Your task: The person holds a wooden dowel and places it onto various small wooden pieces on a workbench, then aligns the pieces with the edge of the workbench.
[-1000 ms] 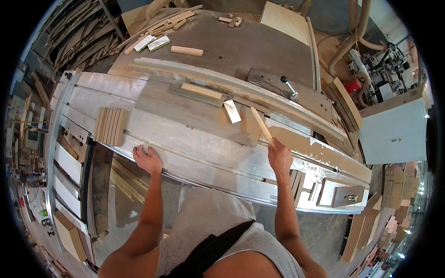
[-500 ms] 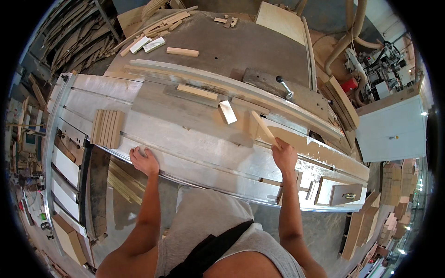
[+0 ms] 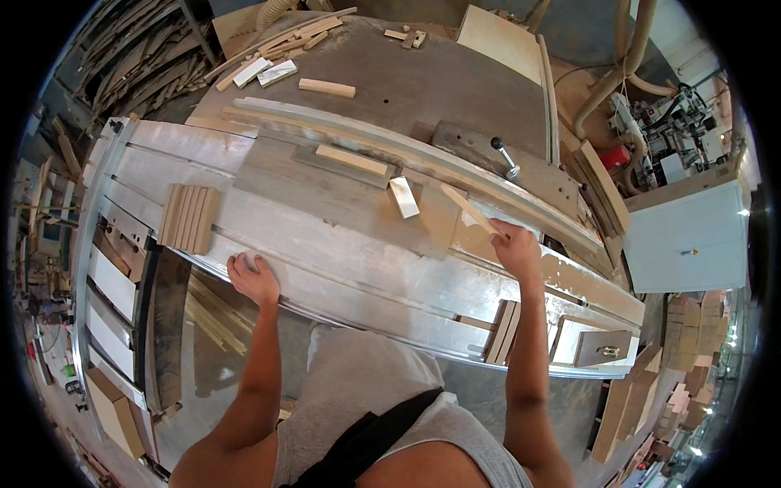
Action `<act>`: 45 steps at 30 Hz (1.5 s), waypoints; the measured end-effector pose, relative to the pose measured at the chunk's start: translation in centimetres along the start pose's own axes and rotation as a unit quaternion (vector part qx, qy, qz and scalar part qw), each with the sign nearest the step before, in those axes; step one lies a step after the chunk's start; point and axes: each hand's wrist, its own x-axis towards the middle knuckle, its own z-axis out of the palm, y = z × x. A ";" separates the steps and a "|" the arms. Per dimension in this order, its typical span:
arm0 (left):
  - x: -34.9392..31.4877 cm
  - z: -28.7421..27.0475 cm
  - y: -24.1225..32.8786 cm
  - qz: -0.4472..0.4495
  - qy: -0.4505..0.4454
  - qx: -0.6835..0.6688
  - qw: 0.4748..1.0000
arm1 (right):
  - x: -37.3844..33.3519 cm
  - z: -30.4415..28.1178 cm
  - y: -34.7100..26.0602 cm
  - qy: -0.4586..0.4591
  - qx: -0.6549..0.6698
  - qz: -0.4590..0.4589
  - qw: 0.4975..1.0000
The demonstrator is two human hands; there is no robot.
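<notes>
My right hand [image 3: 516, 246] is closed round the near end of a thin, pale wooden stick [image 3: 466, 206], which points away and to the left over the metal saw table [image 3: 342, 264]. My left hand [image 3: 254, 281] rests on the table's near edge, fingers spread and holding nothing. Just beyond it, to the left, several brown wood strips [image 3: 189, 218] lie side by side. Between the hands and farther back lies a white-topped block [image 3: 403, 198]. Beside that block, a pale wood strip [image 3: 351, 159] lies along the long fence [image 3: 407, 159].
A crank handle [image 3: 505, 157] rises behind the fence. Wood offcuts [image 3: 281, 50] and a loose strip [image 3: 327, 87] lie on the far tabletop. Short wood pieces [image 3: 503, 332] and a board with a metal fitting [image 3: 602, 348] lie at the near right. A white cabinet [image 3: 687, 244] stands at right.
My right hand has moved right and slightly farther away with the stick. The wood pieces at the near right show more fully. My left hand has stayed at the edge.
</notes>
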 end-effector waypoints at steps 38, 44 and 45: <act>0.8 -0.8 1.4 -0.043 -0.060 0.006 0.997 | 14.2 2.4 -14.0 -0.097 -0.109 -0.118 0.982; 0.7 -0.7 0.9 -0.036 -0.061 -0.001 0.997 | 15.6 3.1 -17.2 -0.094 -0.128 -0.153 0.975; 0.7 -0.7 0.9 -0.039 -0.060 -0.001 0.997 | 15.8 3.3 -17.6 -0.093 -0.129 -0.160 0.974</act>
